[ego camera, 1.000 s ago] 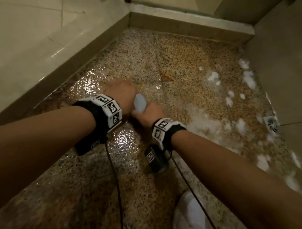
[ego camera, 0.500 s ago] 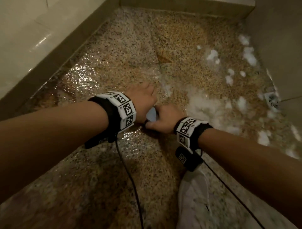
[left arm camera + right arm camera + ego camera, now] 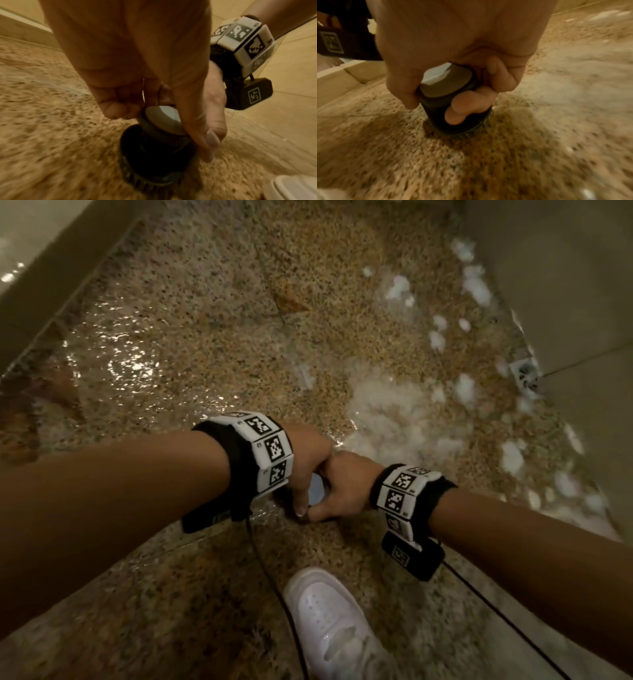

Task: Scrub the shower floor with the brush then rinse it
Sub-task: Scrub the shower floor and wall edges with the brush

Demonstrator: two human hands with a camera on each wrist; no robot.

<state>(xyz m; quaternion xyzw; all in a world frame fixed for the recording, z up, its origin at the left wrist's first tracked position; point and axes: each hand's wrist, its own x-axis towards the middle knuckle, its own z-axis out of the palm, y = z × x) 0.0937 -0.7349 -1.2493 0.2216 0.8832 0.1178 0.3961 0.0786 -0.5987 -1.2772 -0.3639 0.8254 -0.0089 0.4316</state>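
Observation:
The round scrub brush (image 3: 317,491) has a dark body and a pale grey cap, and stands bristles-down on the wet speckled shower floor (image 3: 212,344). Both hands hold it at once. My left hand (image 3: 305,463) grips it from the left, fingers curled round the cap (image 3: 161,116). My right hand (image 3: 346,484) grips it from the right; in the right wrist view its fingers (image 3: 462,109) wrap the dark body (image 3: 436,108). The bristles (image 3: 145,181) press on the floor. Most of the brush is hidden under the hands in the head view.
White foam (image 3: 394,412) lies in patches over the right half of the floor, up to the drain (image 3: 525,374) by the right wall (image 3: 565,285). A tiled kerb (image 3: 51,268) runs along the left. My white shoe (image 3: 329,625) stands just behind the hands; two cables trail down.
Both hands have dragged the brush back towards me across the floor, to just in front of my shoe. The grip has stayed the same.

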